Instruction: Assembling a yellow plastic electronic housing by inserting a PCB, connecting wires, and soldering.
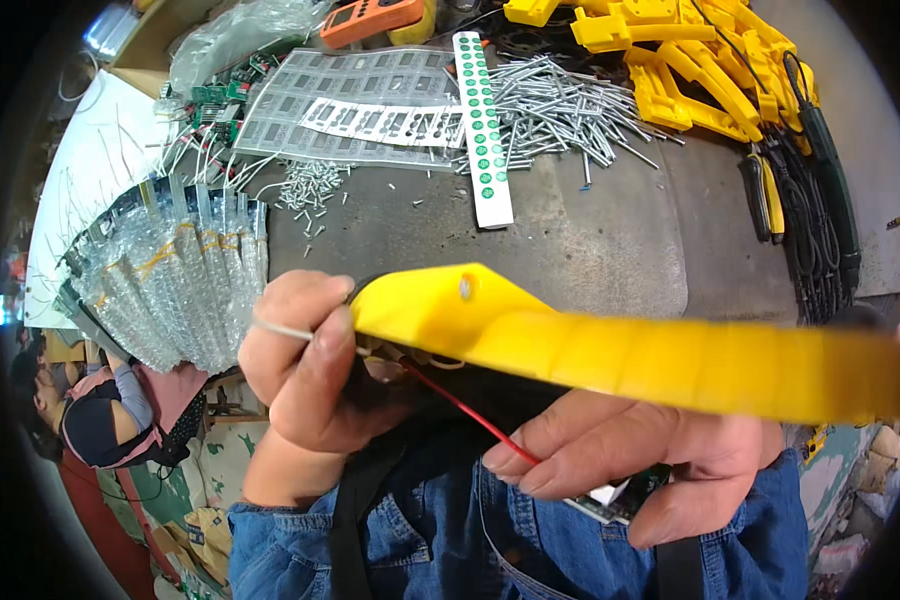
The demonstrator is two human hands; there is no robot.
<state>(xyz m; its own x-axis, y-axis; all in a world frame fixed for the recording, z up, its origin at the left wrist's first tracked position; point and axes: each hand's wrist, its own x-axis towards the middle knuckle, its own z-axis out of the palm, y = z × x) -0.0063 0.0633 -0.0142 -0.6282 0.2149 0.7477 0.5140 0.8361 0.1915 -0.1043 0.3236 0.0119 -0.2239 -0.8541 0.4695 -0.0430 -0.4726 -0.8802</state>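
Note:
A long yellow plastic housing with a ribbed grip and a small hole spans the middle, raised above the bench and blurred at its right end. My left hand is closed at the housing's left end, a thin white wire pinched between thumb and finger. Below the housing, my right hand is closed round a small circuit board, which is partly hidden by the fingers. A red wire runs from under the housing to the right fingertips. The inside of the housing faces away from view.
Loose screws pile up behind a strip of green round stickers. Yellow housings heap at the far right, near pliers. Bubble-wrapped bundles lie at left. Another person sits beyond the left edge.

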